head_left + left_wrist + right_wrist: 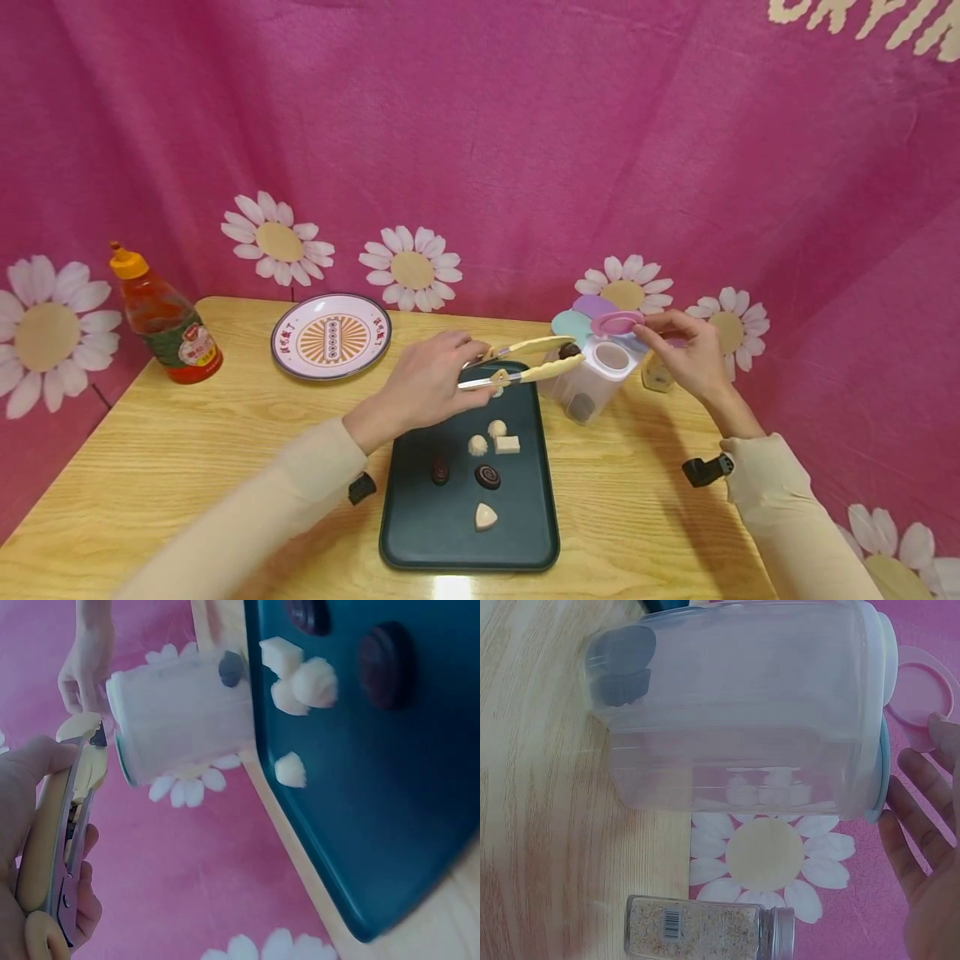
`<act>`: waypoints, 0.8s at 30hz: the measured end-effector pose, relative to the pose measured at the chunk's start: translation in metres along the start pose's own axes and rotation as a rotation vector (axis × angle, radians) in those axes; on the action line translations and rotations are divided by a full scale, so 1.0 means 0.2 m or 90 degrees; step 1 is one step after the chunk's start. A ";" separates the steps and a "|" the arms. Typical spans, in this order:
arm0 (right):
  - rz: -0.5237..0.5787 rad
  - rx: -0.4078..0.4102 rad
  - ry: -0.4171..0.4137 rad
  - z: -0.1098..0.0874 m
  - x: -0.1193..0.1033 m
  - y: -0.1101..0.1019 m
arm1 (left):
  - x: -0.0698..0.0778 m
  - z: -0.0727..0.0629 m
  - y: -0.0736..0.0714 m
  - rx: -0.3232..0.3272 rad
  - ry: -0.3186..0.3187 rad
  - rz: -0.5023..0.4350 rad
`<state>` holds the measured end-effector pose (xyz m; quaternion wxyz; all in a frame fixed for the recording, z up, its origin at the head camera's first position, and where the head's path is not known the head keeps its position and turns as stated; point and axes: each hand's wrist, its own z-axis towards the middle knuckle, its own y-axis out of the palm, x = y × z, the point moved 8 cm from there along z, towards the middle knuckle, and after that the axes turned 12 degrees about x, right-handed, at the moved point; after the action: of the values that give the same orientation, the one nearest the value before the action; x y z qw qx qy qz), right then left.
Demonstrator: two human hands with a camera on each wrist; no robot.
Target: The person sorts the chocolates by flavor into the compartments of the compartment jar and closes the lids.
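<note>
My left hand (427,379) grips a pair of tongs (551,369) with cream-coloured tips. Between those tips sits a dark chocolate (569,351), held beside the top of a clear container (588,387). My right hand (690,354) pinches the raised pink lid (617,322), leaving a round opening beneath it uncovered. Dark pieces (622,664) lie at the container's bottom in the right wrist view. On the dark tray (465,542) are several white chocolates (507,444) and two dark ones, including an oval swirled chocolate (487,477).
A white plate (281,346) with an orange print lies at the back left. Farther left stands a red sauce bottle (168,321) with a yellow cap. A seasoning jar (705,928) stands right of the container, near the pink cloth (480,150) behind the table.
</note>
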<state>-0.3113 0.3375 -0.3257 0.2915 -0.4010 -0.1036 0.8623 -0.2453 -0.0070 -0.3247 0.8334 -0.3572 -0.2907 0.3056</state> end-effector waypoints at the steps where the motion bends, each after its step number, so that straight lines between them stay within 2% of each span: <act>1: 0.000 0.000 -0.001 0.00 0.00 0.00 | 0.02 0.01 0.01 -0.001 0.003 0.000; 14: 0.002 0.005 -0.003 -0.01 0.01 0.00 | 0.15 0.18 0.13 -0.026 0.028 -0.005; 24: 0.012 0.013 -0.024 0.00 0.00 0.00 | 0.17 0.21 0.18 -0.050 0.017 0.000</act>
<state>-0.3122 0.3380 -0.3259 0.2855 -0.3823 -0.0962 0.8735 -0.2640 0.0542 -0.3198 0.8224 -0.3939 -0.2914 0.2891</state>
